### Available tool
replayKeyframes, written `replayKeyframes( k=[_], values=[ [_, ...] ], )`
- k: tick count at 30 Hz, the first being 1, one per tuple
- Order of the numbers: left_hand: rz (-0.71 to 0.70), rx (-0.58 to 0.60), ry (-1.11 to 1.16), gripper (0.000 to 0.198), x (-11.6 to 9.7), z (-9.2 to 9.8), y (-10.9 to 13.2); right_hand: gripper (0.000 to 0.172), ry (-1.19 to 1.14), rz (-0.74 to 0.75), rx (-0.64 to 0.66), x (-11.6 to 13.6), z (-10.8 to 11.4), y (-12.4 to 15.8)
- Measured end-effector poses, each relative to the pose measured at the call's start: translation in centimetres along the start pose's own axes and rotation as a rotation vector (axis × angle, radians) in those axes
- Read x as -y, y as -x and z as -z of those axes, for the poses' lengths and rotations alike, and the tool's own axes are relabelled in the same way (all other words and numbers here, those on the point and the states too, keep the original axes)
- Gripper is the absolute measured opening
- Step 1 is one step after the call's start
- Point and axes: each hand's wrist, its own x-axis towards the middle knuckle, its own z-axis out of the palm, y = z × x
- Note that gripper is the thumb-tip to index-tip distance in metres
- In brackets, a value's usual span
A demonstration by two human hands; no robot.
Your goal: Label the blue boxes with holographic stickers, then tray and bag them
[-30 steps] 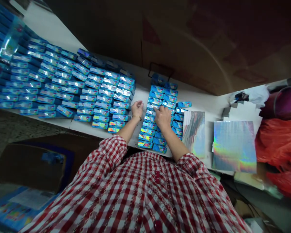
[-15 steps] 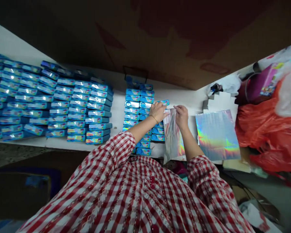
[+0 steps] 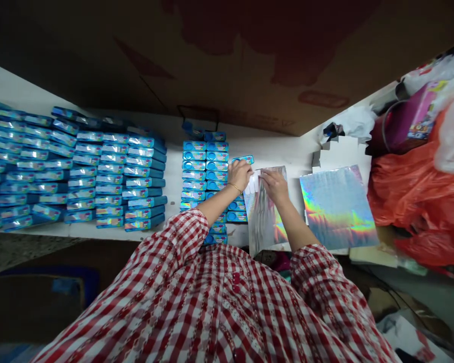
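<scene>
My left hand [image 3: 240,175] is closed, its fingers bent down over the right end of the small blue boxes, just below a tilted blue box [image 3: 245,159]. What lies under its fingertips is hidden. My right hand [image 3: 274,185] is over a shiny silver sticker sheet [image 3: 263,227], thumb and fingertips pinched together near its upper edge. Whatever the pinch holds is too small to make out. A few white labels [image 3: 252,184] show on the sheet's upper left, between the two hands. Blue boxes [image 3: 194,156] stand in columns left of my left hand.
A second rainbow-sheened silver sheet [image 3: 338,206] lies to the right, below a white cut-out carton [image 3: 342,151]. Many stacked blue boxes [image 3: 113,176] fill the left of the table. A large cardboard box [image 3: 227,65] looms behind. Red plastic bags [image 3: 408,191] crowd the far right.
My right hand has shifted left and slightly down over the silver sheet, closer to my left hand. The whole view has moved a little, and more of the sheet's top shows.
</scene>
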Motion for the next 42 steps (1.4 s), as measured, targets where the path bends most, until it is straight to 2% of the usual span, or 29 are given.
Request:
replayKeyframes(
  k=[3, 6, 8, 10, 12, 14, 18, 21, 24, 27, 31, 36, 39, 42],
  values=[
    [-0.009, 0.003, 0.017, 0.013, 0.3, -0.1, -0.2, 0.018, -0.048, -0.027, -0.030, 1.7, 4.2, 0.7],
    [-0.017, -0.006, 0.124, 0.011, 0.6, 0.2, -0.2, 0.014, -0.226, -0.116, -0.082, 4.0, 9.1, 0.9],
    [-0.016, -0.060, 0.333, 0.015, 0.9, 0.8, 0.4, 0.012, -0.427, -0.235, -0.112, 5.5, 11.0, 0.3],
    [0.014, -0.098, 0.669, 0.026, 1.4, 1.7, 1.5, 0.014, -0.666, -0.407, -0.115, 6.9, 11.2, -0.7],
    [0.103, -0.085, 1.019, 0.040, 2.1, 2.9, 3.1, 0.017, -0.899, -0.586, -0.104, 8.1, 9.8, -1.9],
    [0.224, -0.080, 1.234, 0.043, 3.2, 4.1, 4.8, 0.021, -1.083, -0.725, -0.089, 9.5, 7.7, -2.9],
    [0.377, -0.226, 1.289, 0.038, 6.7, 6.1, 7.1, 0.027, -1.240, -0.840, -0.045, 12.9, 2.8, -4.4],
    [0.449, -0.342, 1.214, 0.034, 10.5, 7.4, 7.7, 0.028, -1.131, -0.811, -0.093, 16.0, -0.9, -5.7],
    [0.482, -0.429, 1.092, 0.034, 14.3, 8.8, 7.3, 0.026, -0.922, -0.670, -0.168, 18.8, -4.4, -7.4],
    [0.507, -0.484, 0.950, 0.033, 17.2, 9.8, 6.3, 0.028, -0.691, -0.555, -0.211, 20.4, -6.9, -9.1],
    [0.555, -0.463, 0.859, 0.032, 19.1, 10.0, 4.8, 0.032, -0.440, -0.480, -0.194, 21.0, -8.6, -10.6],
    [0.604, -0.432, 0.900, 0.031, 19.9, 8.4, 3.7, 0.032, -0.248, -0.440, -0.138, 20.7, -9.5, -11.1],
    [0.618, -0.415, 0.953, 0.033, 20.0, 7.4, 3.5, 0.031, -0.207, -0.421, -0.143, 20.4, -9.5, -11.1],
    [0.621, -0.422, 0.859, 0.031, 20.0, 6.8, 3.8, 0.031, -0.129, -0.382, -0.090, 20.0, -8.9, -10.7]
  ],
)
